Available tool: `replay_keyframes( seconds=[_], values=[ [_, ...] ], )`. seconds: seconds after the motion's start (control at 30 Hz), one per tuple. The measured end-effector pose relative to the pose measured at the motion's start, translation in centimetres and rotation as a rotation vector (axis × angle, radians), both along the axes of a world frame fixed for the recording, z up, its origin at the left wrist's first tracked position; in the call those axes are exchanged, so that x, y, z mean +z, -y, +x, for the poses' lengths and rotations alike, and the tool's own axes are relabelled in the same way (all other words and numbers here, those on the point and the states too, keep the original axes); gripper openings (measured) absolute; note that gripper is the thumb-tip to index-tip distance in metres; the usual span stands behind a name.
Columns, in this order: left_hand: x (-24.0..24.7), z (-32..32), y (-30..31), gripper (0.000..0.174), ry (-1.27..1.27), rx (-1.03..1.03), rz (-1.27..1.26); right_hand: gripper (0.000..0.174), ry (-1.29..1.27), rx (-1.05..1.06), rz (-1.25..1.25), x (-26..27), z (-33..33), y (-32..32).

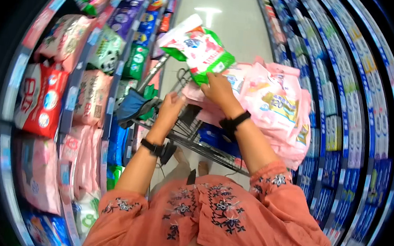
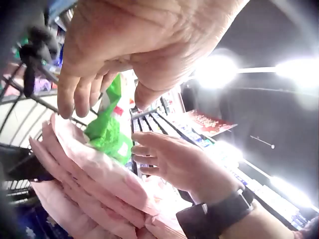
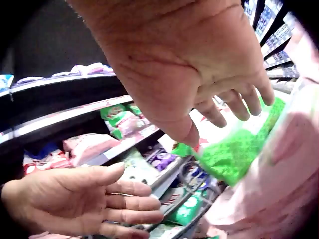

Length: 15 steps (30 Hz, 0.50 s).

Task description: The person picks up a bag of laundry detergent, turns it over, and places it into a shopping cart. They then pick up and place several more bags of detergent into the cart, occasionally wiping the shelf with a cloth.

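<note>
A green, white and pink plastic packet [image 1: 206, 52] leans over the front part of the black wire shopping cart [image 1: 190, 139]. My right hand [image 1: 220, 92] is at its near edge, thumb and fingers spread; the fingers look straight in the left wrist view, their tips beside the green end [image 2: 112, 137]. My left hand [image 1: 172, 104] hovers over the cart's left side and holds nothing, its fingers extended [image 3: 132, 201] in the right wrist view. Large pink packs [image 1: 275, 99] are stacked in the cart beneath and right of my right hand.
Shelves of bagged goods line the left, including a red and white bag [image 1: 43, 98]. Blue-boxed goods [image 1: 330, 164] fill the shelves on the right. A blue cloth item [image 1: 134, 110] hangs at the cart's left side. The pale aisle floor [image 1: 234, 27] runs ahead.
</note>
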<state>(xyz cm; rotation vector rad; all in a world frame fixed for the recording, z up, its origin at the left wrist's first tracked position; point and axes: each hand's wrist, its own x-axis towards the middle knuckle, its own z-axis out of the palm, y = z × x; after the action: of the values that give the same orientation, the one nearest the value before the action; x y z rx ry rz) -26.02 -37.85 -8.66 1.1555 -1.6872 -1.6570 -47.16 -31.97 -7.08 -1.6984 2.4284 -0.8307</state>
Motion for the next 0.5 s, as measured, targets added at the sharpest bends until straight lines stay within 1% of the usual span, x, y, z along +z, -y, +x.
replay_keyframes(
  seconds=[0.03,0.1,0.17,0.23,0.27,0.3,0.37,0.4,0.47,0.5],
  values=[
    [-0.3,2.8,-0.7,0.063,0.024,0.016,-0.049,0.039,0.030,0.049,-0.074,0.8,1.4,-0.1],
    [1.9,8.4,-3.2,0.055,-0.029,0.158,-0.045,0.039,0.112,0.188,-0.255,2.9,4.7,-0.6],
    [4.2,14.3,-5.6,0.051,-0.008,0.287,-0.039,0.039,0.140,0.355,-0.310,3.9,8.0,-0.4],
    [8.0,19.8,-8.4,0.049,0.066,0.451,-0.038,0.035,0.205,0.495,-0.321,5.4,12.0,-0.2],
    [9.6,22.0,-9.7,0.048,0.056,0.546,-0.092,0.033,0.271,0.569,-0.287,6.9,14.0,-0.4],
    [10.4,24.5,-10.7,0.047,0.009,0.637,-0.149,0.031,0.323,0.640,-0.241,8.1,15.9,-0.7],
    [14.5,28.8,-13.6,0.046,0.022,0.786,-0.302,0.030,0.339,0.784,-0.245,8.5,19.7,-0.3],
    [15.9,31.2,-15.0,0.044,0.011,0.869,-0.362,0.030,0.410,0.867,-0.225,10.0,22.0,-0.4],
    [20.7,34.1,-18.6,0.038,0.037,1.048,-0.524,0.031,0.536,0.985,-0.165,13.3,25.5,-1.6],
    [22.2,35.6,-20.0,0.035,0.038,1.128,-0.607,0.031,0.573,1.053,-0.162,13.9,27.1,-1.3]
  ],
)
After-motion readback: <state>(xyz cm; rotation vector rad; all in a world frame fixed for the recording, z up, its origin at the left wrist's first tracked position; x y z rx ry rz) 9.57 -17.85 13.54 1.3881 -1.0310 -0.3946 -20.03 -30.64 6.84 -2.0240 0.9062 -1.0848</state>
